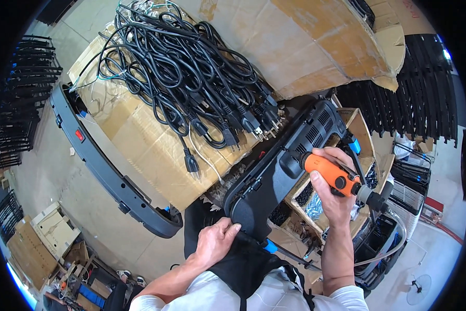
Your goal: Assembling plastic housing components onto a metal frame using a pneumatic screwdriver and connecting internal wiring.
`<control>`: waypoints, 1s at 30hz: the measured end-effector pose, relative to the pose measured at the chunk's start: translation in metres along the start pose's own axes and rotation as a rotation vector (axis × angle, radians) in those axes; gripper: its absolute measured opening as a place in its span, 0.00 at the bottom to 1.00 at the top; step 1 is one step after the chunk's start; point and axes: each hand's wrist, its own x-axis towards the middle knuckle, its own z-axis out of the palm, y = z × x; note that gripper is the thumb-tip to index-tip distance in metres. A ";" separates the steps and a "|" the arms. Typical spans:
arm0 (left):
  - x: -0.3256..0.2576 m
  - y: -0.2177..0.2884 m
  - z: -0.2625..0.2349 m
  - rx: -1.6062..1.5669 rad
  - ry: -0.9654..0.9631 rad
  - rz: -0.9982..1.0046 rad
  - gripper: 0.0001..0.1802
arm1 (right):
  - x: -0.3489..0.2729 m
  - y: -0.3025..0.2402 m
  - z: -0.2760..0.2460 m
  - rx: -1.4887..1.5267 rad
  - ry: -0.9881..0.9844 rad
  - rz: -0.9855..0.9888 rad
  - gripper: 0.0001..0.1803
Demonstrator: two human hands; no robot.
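Observation:
In my right hand (336, 194) is an orange air screwdriver (326, 170), my fingers wrapped round its body. A clear hose runs down from its rear end, and its front end meets the black plastic housing (266, 189), hiding the tip. That housing has vent slots at its far end and lies slantwise in front of me. My left hand (217, 241) is closed on the housing's near corner, thumb on top. To the left, a pile of black power cords (191, 78) with plugs lies on a cardboard box (139, 129).
A curved black plastic frame (108, 179) with a red switch stands along the box's left side. Right of the housing, a wooden bin (316, 220) holds small screws and parts. Black parts (419, 88) hang in rows at the far right; a large carton (300, 41) rises behind.

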 end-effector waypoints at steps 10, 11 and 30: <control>-0.001 -0.013 0.000 -0.052 0.028 0.110 0.20 | 0.004 -0.005 0.001 0.023 -0.004 0.071 0.30; 0.000 -0.016 0.000 -0.051 0.024 0.109 0.20 | 0.003 -0.004 0.003 0.018 -0.009 0.068 0.30; 0.012 -0.025 -0.003 0.019 -0.066 0.069 0.21 | 0.005 0.000 0.016 -0.137 -0.093 -0.026 0.26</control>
